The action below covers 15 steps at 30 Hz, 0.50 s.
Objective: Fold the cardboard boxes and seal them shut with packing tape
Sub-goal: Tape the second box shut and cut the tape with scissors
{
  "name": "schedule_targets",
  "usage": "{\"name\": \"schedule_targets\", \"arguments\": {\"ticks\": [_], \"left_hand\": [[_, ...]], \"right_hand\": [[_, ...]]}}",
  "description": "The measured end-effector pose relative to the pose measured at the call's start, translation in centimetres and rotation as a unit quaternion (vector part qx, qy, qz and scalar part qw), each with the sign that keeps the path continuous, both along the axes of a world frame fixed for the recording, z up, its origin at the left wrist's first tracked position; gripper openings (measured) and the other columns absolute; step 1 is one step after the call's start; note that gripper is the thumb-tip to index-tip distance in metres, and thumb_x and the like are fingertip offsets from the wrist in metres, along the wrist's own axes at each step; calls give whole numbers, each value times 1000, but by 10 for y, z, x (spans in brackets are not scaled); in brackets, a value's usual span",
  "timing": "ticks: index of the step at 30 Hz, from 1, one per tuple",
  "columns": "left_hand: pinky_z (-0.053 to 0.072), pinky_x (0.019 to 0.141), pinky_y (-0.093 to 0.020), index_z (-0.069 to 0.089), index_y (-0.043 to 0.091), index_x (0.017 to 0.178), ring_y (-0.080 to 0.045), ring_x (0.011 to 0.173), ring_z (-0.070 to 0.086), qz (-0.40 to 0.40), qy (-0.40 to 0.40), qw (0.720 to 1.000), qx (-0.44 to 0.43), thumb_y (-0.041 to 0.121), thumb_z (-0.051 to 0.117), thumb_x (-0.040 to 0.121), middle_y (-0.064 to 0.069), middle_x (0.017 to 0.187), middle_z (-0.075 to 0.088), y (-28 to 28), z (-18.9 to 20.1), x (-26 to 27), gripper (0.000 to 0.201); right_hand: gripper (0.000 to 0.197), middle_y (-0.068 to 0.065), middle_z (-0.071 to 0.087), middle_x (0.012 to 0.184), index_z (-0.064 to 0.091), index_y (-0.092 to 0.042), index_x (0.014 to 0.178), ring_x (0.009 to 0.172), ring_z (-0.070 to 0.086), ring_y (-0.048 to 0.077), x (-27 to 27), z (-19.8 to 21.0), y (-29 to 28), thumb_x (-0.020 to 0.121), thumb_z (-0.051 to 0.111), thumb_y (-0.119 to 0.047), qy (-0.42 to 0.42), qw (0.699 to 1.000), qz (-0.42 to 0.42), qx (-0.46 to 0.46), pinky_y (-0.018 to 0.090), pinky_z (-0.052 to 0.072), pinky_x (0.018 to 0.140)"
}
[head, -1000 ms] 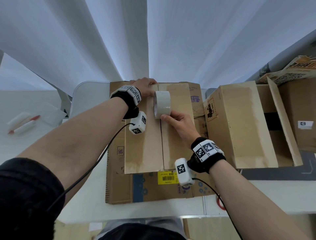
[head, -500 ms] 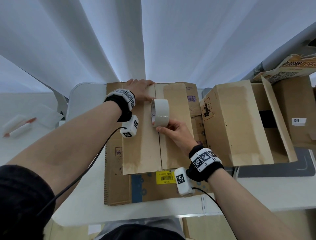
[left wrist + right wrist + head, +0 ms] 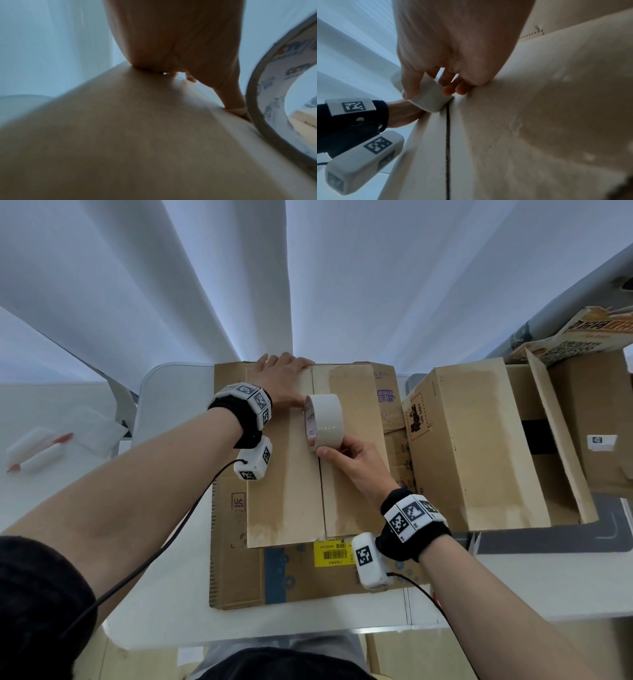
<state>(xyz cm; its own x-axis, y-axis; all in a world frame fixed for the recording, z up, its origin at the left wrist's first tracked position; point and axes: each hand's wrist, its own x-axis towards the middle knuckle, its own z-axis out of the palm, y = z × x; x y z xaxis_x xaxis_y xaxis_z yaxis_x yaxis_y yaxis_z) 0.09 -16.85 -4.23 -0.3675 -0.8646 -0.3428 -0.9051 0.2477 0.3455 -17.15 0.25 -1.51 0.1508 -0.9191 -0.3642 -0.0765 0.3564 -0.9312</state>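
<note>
Tape roll (image 3: pixel 324 419) is stood on edge over the centre seam of the closed cardboard box (image 3: pixel 284 491), which is set toward the desk's (image 3: pixel 164 587) far edge on a flattened carton (image 3: pixel 236 577). It is gripped by the right hand (image 3: pixel 356 463), thumb outside and fingers curled through the core. The left hand (image 3: pixel 279 381) is laid flat, fingers straight, at the box's far edge, thumb beside the roll. An open box (image 3: pixel 479 446) is seen at the right edge.

right hand (image 3: pixel 356 465) — grips tape roll (image 3: pixel 324 419) | left hand (image 3: pixel 279 381) — flat on box (image 3: pixel 352 494)
</note>
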Motion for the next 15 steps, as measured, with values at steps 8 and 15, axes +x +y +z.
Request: {"name": "schedule_targets", "arguments": {"ticks": [8, 15], "left_hand": [[-13, 121, -49, 32, 34, 150, -21, 150, 15, 33, 63, 997, -35, 48, 73, 79, 0, 155, 31, 18, -5, 2, 83], [-5, 123, -46, 33, 33, 151, -24, 148, 21, 44, 34, 998, -16, 49, 71, 80, -3, 152, 39, 15, -2, -1, 82]], "right_hand": [[20, -12, 73, 101, 70, -25, 106, 100, 66, -2, 1, 2, 1, 92, 67, -11, -7, 1000, 1, -13, 14, 49, 88], [21, -8, 75, 100, 72, -27, 104, 100, 67, 8, 0, -4, -2, 90, 70, -11, 16, 1000, -9, -10, 24, 51, 95]]}}
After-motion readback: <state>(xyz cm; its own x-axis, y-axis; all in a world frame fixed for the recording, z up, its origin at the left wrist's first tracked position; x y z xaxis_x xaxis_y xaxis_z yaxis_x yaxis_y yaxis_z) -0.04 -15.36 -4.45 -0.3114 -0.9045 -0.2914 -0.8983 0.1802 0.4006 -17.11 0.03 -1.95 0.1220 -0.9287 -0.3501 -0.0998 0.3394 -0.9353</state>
